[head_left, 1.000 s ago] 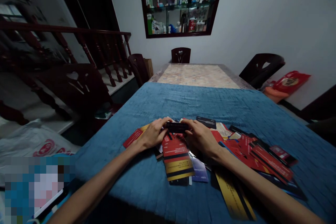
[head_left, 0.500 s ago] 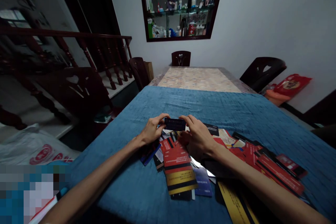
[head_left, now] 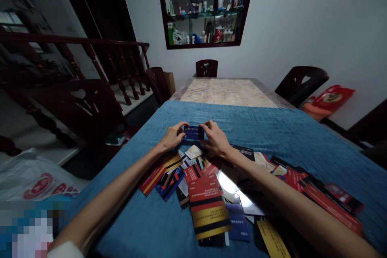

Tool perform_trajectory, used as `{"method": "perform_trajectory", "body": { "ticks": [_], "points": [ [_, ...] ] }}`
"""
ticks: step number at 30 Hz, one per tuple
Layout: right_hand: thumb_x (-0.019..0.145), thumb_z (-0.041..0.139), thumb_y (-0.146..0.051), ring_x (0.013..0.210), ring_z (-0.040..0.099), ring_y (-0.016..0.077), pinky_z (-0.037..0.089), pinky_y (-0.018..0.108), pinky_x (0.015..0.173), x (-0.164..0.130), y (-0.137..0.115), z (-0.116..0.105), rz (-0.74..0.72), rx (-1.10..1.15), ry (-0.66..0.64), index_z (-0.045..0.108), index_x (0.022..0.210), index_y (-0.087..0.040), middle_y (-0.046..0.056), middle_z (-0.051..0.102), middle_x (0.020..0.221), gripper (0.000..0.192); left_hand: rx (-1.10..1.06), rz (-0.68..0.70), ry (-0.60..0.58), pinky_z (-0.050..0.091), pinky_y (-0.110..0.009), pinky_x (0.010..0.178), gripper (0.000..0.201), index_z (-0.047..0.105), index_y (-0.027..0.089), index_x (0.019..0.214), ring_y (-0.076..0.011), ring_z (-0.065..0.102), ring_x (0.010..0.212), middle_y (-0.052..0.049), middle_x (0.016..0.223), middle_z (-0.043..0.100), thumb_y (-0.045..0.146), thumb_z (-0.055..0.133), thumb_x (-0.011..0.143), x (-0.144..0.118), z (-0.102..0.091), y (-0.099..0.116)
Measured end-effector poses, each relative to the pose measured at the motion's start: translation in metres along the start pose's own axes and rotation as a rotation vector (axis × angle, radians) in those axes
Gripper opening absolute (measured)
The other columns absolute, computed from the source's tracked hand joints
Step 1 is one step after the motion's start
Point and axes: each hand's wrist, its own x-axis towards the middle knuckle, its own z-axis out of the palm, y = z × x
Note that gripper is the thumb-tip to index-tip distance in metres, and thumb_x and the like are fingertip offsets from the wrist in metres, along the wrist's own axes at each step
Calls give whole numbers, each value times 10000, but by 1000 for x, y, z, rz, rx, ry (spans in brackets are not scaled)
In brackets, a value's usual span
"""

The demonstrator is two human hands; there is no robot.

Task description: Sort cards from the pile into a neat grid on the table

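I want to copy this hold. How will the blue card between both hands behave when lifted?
The blue card looks flat and unbent between the left hand and right hand, so probably stiff. It looks thin, likely light. The cards nearby look glossy, so it may slip from a loose hold.

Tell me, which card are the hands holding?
The dark blue card, pinched between the left hand and right hand, beyond the pile of cards; those lie loose on the blue cloth.
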Motion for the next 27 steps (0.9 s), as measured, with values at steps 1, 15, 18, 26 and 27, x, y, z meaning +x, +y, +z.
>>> {"method": "perform_trajectory", "body": {
  "ticks": [1, 15, 18, 26, 27],
  "points": [
    [794, 654, -207, 1094, 470, 287, 488, 382, 828, 4, 1, 3, -2, -1, 3, 514, 1290, -189, 146, 491, 1227, 515, 15, -1, -4, 484, -272, 684, 415, 610, 147, 1167, -138, 557, 634, 10, 720, 608, 158, 525, 760, 3, 0, -4],
    [811, 681, -319, 1144, 465, 280, 475, 366, 873, 37, 11, 27, 80, 68, -183, 562, 1258, -169, 131, 511, 1259, 486, 177, 32, -167, 500, -401, 944, 559, 576, 109, 1256, -264, 621, 1038, -127, 1175, 642, 186, 647, 707, 32, 9, -51],
    [811, 685, -312, 1152, 471, 279, 465, 374, 897, 40, 14, 31, 95, 93, -199, 566, 1261, -163, 133, 518, 1262, 489, 269, 15, -217, 493, -400, 948, 542, 577, 106, 1261, -263, 623, 1007, -121, 1112, 640, 205, 644, 733, 36, 10, -52],
    [823, 685, -345, 1117, 515, 252, 447, 346, 903, 50, 23, 46, 146, 142, -236, 590, 1246, -176, 115, 546, 1241, 465, 383, -73, -328, 471, -364, 972, 536, 566, 115, 1292, -261, 594, 1030, -112, 1092, 608, 216, 617, 768, 44, 7, -45],
    [822, 687, -356, 1117, 517, 252, 443, 343, 905, 51, 25, 47, 150, 142, -241, 598, 1238, -180, 112, 549, 1236, 460, 382, -73, -334, 472, -356, 967, 525, 574, 121, 1283, -258, 593, 1024, -107, 1080, 611, 218, 615, 768, 45, 7, -44]
  ]
}}
